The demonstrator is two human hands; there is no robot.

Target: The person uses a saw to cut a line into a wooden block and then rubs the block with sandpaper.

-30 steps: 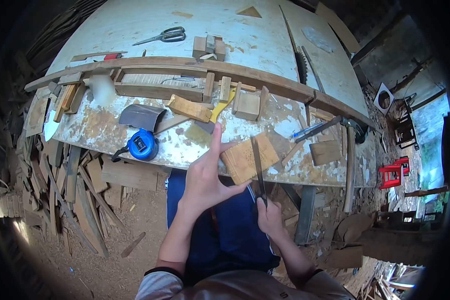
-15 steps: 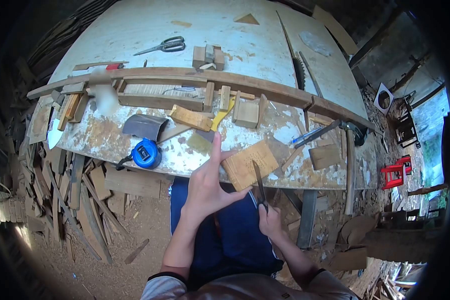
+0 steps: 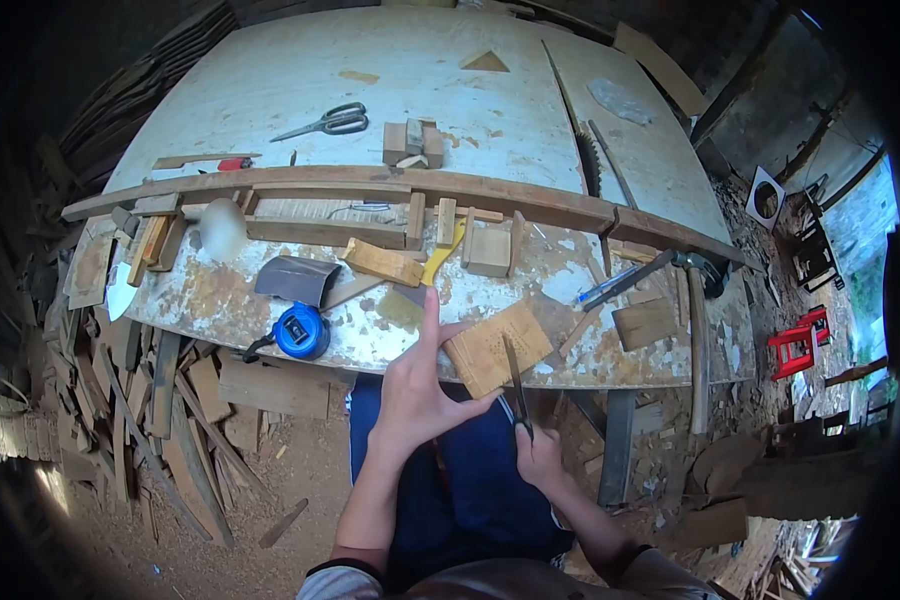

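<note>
My left hand [image 3: 422, 395] holds a flat wooden block [image 3: 480, 358] by its left and lower edges, with thumb and index finger stretched apart. Dark small marks dot the block's upper face. In my right hand [image 3: 540, 458] is a dark, narrow pointed tool [image 3: 516, 385], its tip against the marked face. The block is at the front edge of the workbench [image 3: 370, 345], above my legs. A yellow-handled tool [image 3: 442, 255] and a small wooden block [image 3: 382, 262] lie just beyond my left index finger.
A blue tape measure [image 3: 300, 331] and dark sandpaper [image 3: 297, 279] sit left of my hands. To the right are a hammer [image 3: 698, 340] and a wood piece [image 3: 644, 325]. Scissors [image 3: 330, 121] lie farther back, behind a long wooden rail [image 3: 510, 193]. Scrap wood fills the floor at left.
The view has shifted slightly, so the bench items appear a little lower. Both hands keep the same hold, and the tool still touches the block.
</note>
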